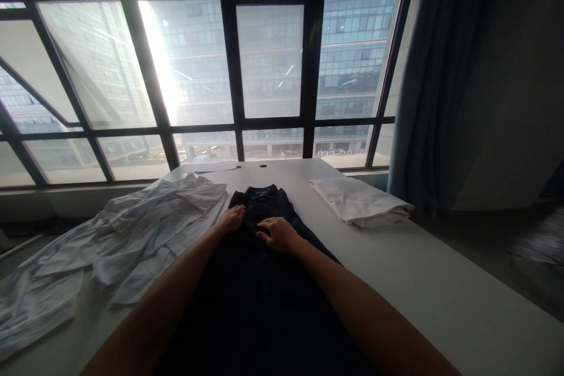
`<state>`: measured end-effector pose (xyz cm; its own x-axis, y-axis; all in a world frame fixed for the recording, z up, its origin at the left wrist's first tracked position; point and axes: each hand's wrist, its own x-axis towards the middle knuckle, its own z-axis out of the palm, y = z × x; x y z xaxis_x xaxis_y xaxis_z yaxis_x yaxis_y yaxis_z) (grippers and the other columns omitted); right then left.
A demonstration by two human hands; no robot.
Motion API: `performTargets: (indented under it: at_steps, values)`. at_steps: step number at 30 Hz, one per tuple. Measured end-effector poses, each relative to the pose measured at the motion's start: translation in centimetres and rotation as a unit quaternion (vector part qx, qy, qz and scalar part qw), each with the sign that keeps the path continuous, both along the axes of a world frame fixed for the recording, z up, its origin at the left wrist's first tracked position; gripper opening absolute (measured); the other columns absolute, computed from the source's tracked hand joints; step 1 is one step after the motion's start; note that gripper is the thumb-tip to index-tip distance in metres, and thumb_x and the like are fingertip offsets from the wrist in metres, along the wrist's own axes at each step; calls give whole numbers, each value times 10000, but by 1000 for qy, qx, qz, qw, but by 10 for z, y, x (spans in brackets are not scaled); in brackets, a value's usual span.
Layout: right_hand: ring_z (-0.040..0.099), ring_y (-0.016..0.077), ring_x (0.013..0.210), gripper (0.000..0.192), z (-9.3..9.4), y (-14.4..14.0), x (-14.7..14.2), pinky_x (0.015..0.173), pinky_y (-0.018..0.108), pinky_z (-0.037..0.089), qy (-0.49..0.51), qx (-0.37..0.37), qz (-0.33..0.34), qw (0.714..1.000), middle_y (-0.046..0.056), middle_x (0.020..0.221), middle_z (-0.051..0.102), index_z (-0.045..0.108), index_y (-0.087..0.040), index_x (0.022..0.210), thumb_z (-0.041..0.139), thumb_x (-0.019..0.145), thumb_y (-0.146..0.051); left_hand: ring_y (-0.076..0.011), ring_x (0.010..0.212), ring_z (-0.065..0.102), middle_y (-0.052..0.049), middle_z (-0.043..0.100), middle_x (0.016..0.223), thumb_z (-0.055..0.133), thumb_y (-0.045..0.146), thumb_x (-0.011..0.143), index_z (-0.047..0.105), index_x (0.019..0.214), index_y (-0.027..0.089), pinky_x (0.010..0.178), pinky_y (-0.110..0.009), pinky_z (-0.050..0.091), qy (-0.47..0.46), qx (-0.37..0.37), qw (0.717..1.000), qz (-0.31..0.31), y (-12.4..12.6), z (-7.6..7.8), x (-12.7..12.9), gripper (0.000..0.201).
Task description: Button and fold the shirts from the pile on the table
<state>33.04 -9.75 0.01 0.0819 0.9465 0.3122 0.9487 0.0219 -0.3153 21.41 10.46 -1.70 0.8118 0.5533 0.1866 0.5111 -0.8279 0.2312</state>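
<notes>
A dark collared shirt (pixel 264 202) lies lengthwise on the white table, its collar at the far end. The lower part of it merges into deep shadow near my body. On its left side, below the shoulder, my left hand (pixel 232 219) rests with the fingers laid flat on the cloth. My right hand (pixel 279 235) touches the middle of the shirt front, its fingers extended to the left and slightly bent, the thumb apart. Neither hand visibly grips any fabric.
Rumpled white shirts (pixel 136 223) spread over the left of the white table (pixel 379 264). A folded white cloth (pixel 359 200) lies at the right. Paper sheets (pixel 211 167) are at the far edge, before large windows (pixel 268 64). A blue curtain (pixel 436 88) hangs at right.
</notes>
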Motion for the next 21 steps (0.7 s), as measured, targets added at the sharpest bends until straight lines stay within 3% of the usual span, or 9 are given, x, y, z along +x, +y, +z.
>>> performTargets:
  at_steps: [2,4,7,10,14,19,21]
  values:
    - [490,213,1323,442,0,0,3,1162,365,259,-22,25,-37,999,70,1387,600,629,-210,1318,423,985,-414,-197,1376,459,-103,513,1472,283,224,986,522,1411,149,1171,-318,311,-49,-7,999,14,-5,7,5,493]
    - [378,227,1412,493,-1,-1,10,1200,433,156,-37,16,-90,995,84,1469,520,566,-198,1389,363,1004,-430,-191,1387,442,-61,497,1491,318,244,985,520,1420,196,1180,-325,299,-63,0,998,-25,-14,10,10,482]
    - [183,268,1499,593,-7,-2,28,1197,541,56,-32,-98,-160,982,81,1596,318,425,-207,1500,287,1009,-511,-216,1470,300,-10,379,1569,380,404,991,479,1453,282,1214,-408,216,12,-6,992,-126,-33,5,13,488]
    - [96,262,1517,666,-14,-5,45,1189,571,49,7,-191,-201,961,37,1646,158,273,-255,1566,185,1000,-594,-237,1509,172,0,221,1626,361,513,989,393,1500,333,1216,-476,141,89,-25,984,-155,-47,-2,12,543]
    - [69,268,1520,729,-15,-6,54,1184,588,68,19,-219,-224,949,40,1657,81,201,-244,1584,178,976,-645,-253,1513,143,-4,167,1637,362,567,976,347,1523,335,1213,-485,123,106,-43,983,-146,-47,-1,11,595]
    - [247,315,1473,744,0,17,57,1158,596,147,-13,-211,-245,946,148,1604,281,378,-170,1521,250,963,-645,-270,1503,196,-67,244,1622,414,624,936,393,1506,259,1210,-454,169,52,-13,993,-109,-21,9,20,677]
    - [230,292,1481,717,4,34,60,1174,563,129,-39,-178,-235,955,146,1606,277,369,-160,1525,280,971,-606,-275,1507,177,-81,262,1617,371,592,962,420,1487,241,1206,-477,165,47,10,997,-66,-4,13,23,633]
